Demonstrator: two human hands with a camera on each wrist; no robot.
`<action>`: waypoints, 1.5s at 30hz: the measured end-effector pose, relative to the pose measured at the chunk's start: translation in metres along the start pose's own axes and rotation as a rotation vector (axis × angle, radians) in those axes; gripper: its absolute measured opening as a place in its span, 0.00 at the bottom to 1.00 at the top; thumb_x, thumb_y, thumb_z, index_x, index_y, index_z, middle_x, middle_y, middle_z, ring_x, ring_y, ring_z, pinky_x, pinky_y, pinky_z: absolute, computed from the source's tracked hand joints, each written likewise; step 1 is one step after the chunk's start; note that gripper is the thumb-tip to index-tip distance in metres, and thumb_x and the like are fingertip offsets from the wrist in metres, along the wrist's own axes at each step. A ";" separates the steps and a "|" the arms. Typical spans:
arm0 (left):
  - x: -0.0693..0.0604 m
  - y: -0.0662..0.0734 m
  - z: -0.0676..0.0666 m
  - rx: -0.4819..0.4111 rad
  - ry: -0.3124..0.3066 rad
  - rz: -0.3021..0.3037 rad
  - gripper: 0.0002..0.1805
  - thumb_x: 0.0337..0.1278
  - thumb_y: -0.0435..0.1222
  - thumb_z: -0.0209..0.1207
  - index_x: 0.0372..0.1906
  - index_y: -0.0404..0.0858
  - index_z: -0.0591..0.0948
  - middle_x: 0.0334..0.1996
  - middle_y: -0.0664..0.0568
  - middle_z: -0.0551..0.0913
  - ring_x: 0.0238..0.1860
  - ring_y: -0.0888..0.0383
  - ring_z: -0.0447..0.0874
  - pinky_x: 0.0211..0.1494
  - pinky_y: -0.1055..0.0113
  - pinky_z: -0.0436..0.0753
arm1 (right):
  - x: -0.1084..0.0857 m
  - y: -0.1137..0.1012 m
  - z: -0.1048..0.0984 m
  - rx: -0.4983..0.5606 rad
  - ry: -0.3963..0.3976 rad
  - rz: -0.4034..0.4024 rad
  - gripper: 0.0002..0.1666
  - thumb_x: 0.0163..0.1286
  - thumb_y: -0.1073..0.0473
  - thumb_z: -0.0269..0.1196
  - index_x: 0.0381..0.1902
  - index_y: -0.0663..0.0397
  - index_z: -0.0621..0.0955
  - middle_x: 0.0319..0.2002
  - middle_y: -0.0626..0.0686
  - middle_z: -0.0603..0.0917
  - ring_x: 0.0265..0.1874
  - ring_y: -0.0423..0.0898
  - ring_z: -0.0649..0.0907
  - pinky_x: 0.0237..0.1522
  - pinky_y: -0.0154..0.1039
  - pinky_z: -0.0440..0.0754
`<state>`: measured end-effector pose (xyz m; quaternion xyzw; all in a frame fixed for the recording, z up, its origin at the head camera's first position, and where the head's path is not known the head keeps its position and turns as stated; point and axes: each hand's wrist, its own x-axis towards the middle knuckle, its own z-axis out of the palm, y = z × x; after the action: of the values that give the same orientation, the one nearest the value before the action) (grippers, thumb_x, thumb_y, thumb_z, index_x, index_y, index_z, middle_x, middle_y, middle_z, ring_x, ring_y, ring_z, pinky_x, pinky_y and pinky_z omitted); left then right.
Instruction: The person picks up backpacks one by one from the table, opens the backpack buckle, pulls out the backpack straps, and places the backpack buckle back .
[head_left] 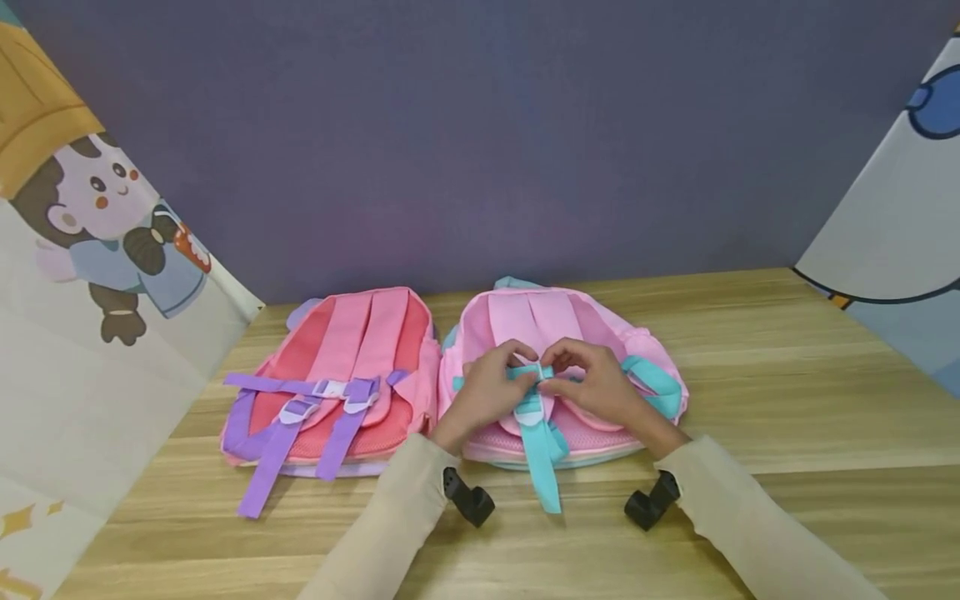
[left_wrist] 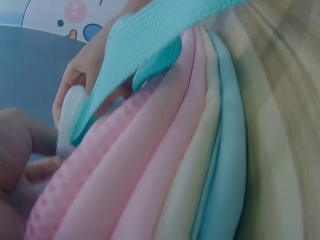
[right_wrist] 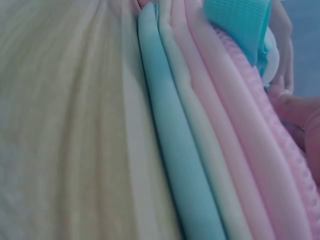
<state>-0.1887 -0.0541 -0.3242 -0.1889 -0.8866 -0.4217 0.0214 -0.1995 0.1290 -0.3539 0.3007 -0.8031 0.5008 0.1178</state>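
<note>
A light pink backpack (head_left: 480, 333) with turquoise straps lies with its strap side up in the head view. Over its middle, my left hand (head_left: 487, 385) pinches the left part of a turquoise chest strap by its small white buckle (head_left: 541, 372). From the other side my right hand (head_left: 596, 385) pinches the right part, thumb and forefinger meeting at the buckle. Whether the buckle halves are joined cannot be told. Just below hangs a turquoise shoulder strap (head_left: 542, 467) through a white adjuster (head_left: 529, 414). Both wrist views show mostly the backpack's layered edge (left_wrist: 195, 150), with the fingers partly hidden.
Touching it on the left is a coral pink backpack (head_left: 300, 321) with purple straps (head_left: 262, 479) and a white buckle (head_left: 330, 389). Both lie on a wooden table (head_left: 787, 417) before a dark blue-grey panel (head_left: 480, 150). Cartoon-printed panels (head_left: 45, 400) stand at the sides.
</note>
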 end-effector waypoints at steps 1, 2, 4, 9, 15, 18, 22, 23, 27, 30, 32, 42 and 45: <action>-0.001 -0.001 -0.003 -0.003 -0.026 0.017 0.11 0.57 0.35 0.60 0.45 0.41 0.80 0.37 0.50 0.84 0.40 0.56 0.80 0.57 0.53 0.64 | 0.000 0.000 0.000 0.007 0.004 0.000 0.12 0.53 0.67 0.71 0.36 0.57 0.81 0.33 0.51 0.83 0.35 0.37 0.80 0.45 0.33 0.80; -0.001 -0.003 -0.005 0.000 -0.050 0.043 0.12 0.57 0.35 0.60 0.46 0.41 0.80 0.38 0.50 0.83 0.41 0.57 0.79 0.56 0.55 0.67 | 0.000 0.000 0.000 0.012 0.007 0.002 0.12 0.53 0.67 0.71 0.36 0.57 0.81 0.33 0.52 0.84 0.34 0.37 0.81 0.45 0.32 0.80; -0.002 -0.006 -0.008 -0.002 -0.091 0.080 0.13 0.56 0.35 0.61 0.48 0.40 0.80 0.40 0.51 0.83 0.41 0.58 0.78 0.53 0.61 0.72 | 0.000 0.000 0.000 0.028 0.007 0.002 0.11 0.54 0.67 0.71 0.36 0.58 0.83 0.33 0.53 0.84 0.34 0.36 0.81 0.44 0.31 0.80; -0.001 -0.013 -0.007 0.050 -0.098 0.166 0.18 0.54 0.38 0.65 0.50 0.37 0.81 0.44 0.50 0.84 0.43 0.59 0.78 0.49 0.67 0.77 | -0.001 0.000 -0.002 0.046 -0.019 0.005 0.09 0.57 0.68 0.68 0.38 0.60 0.84 0.35 0.55 0.85 0.34 0.35 0.82 0.43 0.30 0.80; 0.000 -0.017 0.002 0.150 0.002 0.231 0.18 0.53 0.44 0.66 0.47 0.39 0.82 0.39 0.51 0.83 0.39 0.61 0.78 0.44 0.71 0.76 | -0.001 0.002 -0.001 0.029 -0.024 -0.032 0.08 0.59 0.70 0.65 0.38 0.62 0.84 0.35 0.57 0.86 0.35 0.35 0.82 0.42 0.30 0.81; -0.001 -0.018 0.003 0.159 0.039 0.247 0.16 0.54 0.43 0.66 0.44 0.38 0.83 0.37 0.52 0.83 0.37 0.61 0.78 0.42 0.71 0.76 | 0.000 0.002 -0.001 0.019 -0.023 -0.040 0.08 0.60 0.69 0.66 0.38 0.61 0.84 0.35 0.56 0.86 0.34 0.35 0.82 0.42 0.31 0.81; -0.003 -0.017 0.002 0.165 0.049 0.240 0.14 0.55 0.42 0.65 0.43 0.39 0.83 0.37 0.52 0.83 0.36 0.61 0.78 0.42 0.71 0.76 | 0.001 0.001 0.001 0.001 -0.027 -0.029 0.07 0.60 0.67 0.66 0.38 0.59 0.85 0.35 0.53 0.86 0.35 0.36 0.82 0.43 0.32 0.81; -0.003 -0.017 0.002 0.169 0.047 0.239 0.14 0.55 0.42 0.65 0.43 0.39 0.83 0.36 0.52 0.83 0.36 0.61 0.78 0.42 0.71 0.76 | 0.001 0.000 0.001 -0.006 -0.027 -0.025 0.07 0.60 0.67 0.67 0.37 0.58 0.85 0.35 0.53 0.86 0.35 0.35 0.82 0.43 0.32 0.81; -0.004 -0.015 0.003 0.199 0.050 0.247 0.13 0.53 0.41 0.65 0.41 0.39 0.83 0.36 0.52 0.83 0.34 0.61 0.77 0.40 0.71 0.75 | -0.001 0.001 0.000 -0.027 -0.022 -0.016 0.07 0.59 0.67 0.67 0.37 0.58 0.86 0.35 0.52 0.87 0.34 0.34 0.83 0.42 0.32 0.81; -0.003 -0.014 0.004 0.217 0.062 0.252 0.12 0.51 0.41 0.66 0.39 0.39 0.83 0.35 0.52 0.84 0.34 0.60 0.78 0.39 0.71 0.75 | -0.002 0.001 -0.001 -0.030 -0.014 -0.021 0.07 0.58 0.67 0.68 0.36 0.58 0.86 0.34 0.53 0.87 0.34 0.33 0.83 0.42 0.30 0.81; -0.004 -0.014 0.005 0.222 0.066 0.244 0.12 0.50 0.40 0.66 0.39 0.40 0.83 0.35 0.53 0.84 0.34 0.60 0.78 0.39 0.71 0.75 | -0.003 0.002 0.000 -0.026 -0.008 -0.021 0.06 0.58 0.67 0.68 0.35 0.58 0.86 0.34 0.53 0.87 0.34 0.33 0.82 0.42 0.30 0.81; -0.003 -0.016 0.005 0.173 0.050 0.175 0.14 0.48 0.39 0.68 0.40 0.38 0.84 0.37 0.51 0.86 0.38 0.59 0.81 0.43 0.68 0.77 | -0.003 0.001 -0.002 -0.045 -0.029 -0.032 0.05 0.59 0.66 0.67 0.34 0.56 0.85 0.34 0.51 0.86 0.34 0.35 0.82 0.42 0.31 0.82; -0.004 -0.018 0.004 0.155 0.048 0.175 0.14 0.49 0.40 0.68 0.40 0.38 0.84 0.38 0.51 0.86 0.39 0.59 0.81 0.44 0.68 0.78 | -0.002 0.000 0.000 -0.061 -0.033 -0.055 0.06 0.58 0.67 0.68 0.35 0.55 0.85 0.36 0.51 0.86 0.35 0.36 0.82 0.42 0.33 0.82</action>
<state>-0.1910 -0.0622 -0.3412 -0.2533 -0.8959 -0.3527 0.0939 -0.1978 0.1304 -0.3552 0.3271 -0.8112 0.4676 0.1274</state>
